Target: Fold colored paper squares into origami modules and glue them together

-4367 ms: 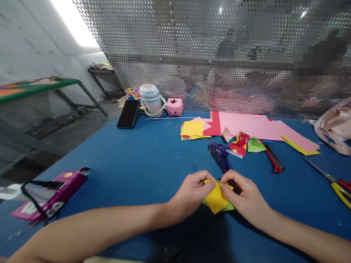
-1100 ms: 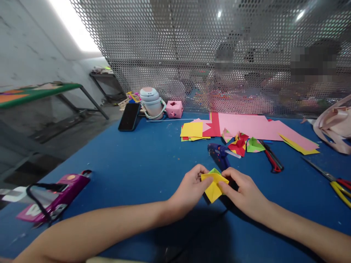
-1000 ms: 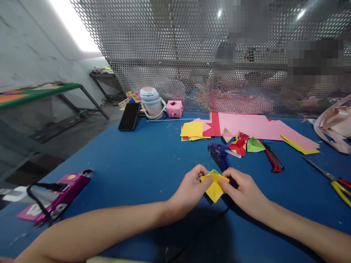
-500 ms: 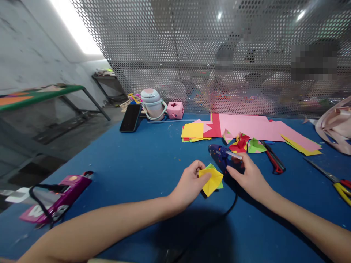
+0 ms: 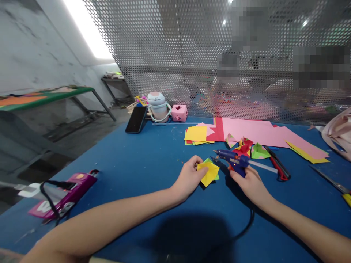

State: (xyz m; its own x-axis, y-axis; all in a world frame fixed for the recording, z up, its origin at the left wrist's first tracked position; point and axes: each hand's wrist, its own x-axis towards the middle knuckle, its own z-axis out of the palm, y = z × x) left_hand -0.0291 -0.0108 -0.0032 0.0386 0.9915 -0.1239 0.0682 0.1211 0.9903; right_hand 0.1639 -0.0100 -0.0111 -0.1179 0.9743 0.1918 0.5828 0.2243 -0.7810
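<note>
Yellow-and-green folded paper [image 5: 211,173] sits edge-pinched in your left hand [image 5: 189,178] over the near bench [image 5: 153,164], presumably to leave its face uncovered, while rightward your right hand [image 5: 253,185] grips the glue gun [image 5: 233,157].

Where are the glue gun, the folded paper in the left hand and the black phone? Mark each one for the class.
Glue gun [image 5: 233,158]: head view, on its blue body.
Folded paper [image 5: 211,174]: head view, on its yellow face.
Black phone [image 5: 136,119]: head view, on its dark screen.
</note>
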